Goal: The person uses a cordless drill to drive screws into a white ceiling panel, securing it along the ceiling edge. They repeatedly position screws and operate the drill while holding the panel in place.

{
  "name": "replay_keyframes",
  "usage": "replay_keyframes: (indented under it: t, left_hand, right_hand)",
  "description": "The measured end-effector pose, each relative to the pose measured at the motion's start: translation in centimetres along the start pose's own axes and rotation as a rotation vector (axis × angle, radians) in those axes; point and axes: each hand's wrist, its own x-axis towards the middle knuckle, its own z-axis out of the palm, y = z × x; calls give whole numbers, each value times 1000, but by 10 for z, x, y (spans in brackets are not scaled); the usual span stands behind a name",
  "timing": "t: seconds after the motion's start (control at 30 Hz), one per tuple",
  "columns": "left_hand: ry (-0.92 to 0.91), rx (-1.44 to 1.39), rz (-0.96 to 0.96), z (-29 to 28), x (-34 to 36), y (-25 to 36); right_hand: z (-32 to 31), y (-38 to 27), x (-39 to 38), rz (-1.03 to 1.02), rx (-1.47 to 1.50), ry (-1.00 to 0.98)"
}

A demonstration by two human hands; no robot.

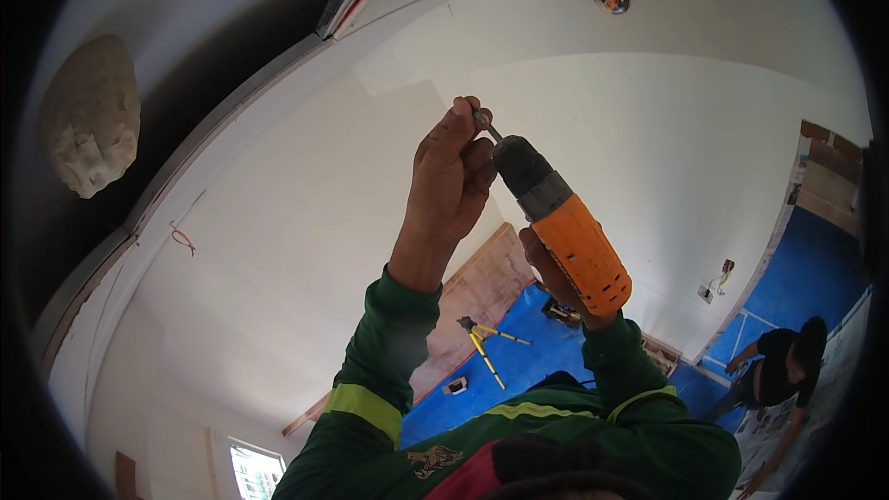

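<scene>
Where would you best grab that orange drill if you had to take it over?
Probably by the handle below the orange drill body, coming from underneath, where the right hand already wraps it. The dark chuck and bit point up at the white panel, with the left hand pinching the tip.

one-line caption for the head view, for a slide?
Right hand raises an orange drill to the white ceiling; left hand pinches its bit tip.

Single head view, fisheye, tilted steeply upward at the white ceiling (574,130) and wall. Raised hands sit close to the lens, mid-frame. Blue floor covering (519,352) appears far off, low right.
</scene>
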Motion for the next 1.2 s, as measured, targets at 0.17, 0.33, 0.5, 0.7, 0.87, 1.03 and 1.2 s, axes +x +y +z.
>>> replay_keyframes:
  t: [0.17,0.33,0.5,0.7,0.87,1.03,1.2]
  left_hand:
    - [-15,90,28,1,-4,6]
    - [-32,171,40,16,-10,27]
    - [-50,453,106,44,-3,70]
    - [40,761,232,72,16,105]
    - [61,931,279,74,20,117]
    - [105,1046,327,69,28,124]
    - [110,1059,350,68,29,130]
  right_hand:
    - [5,-7,-2,43,21,-7]
    - [16,-14,8,-28,105,63]
    - [39,-37,33,-154,176,153]
    - [57,-50,60,-66,767,99]
    - [79,-46,73,-101,937,84]
    - [92,-43,80,-107,1073,77]
    - [93,-42,87,-114,1110,17]
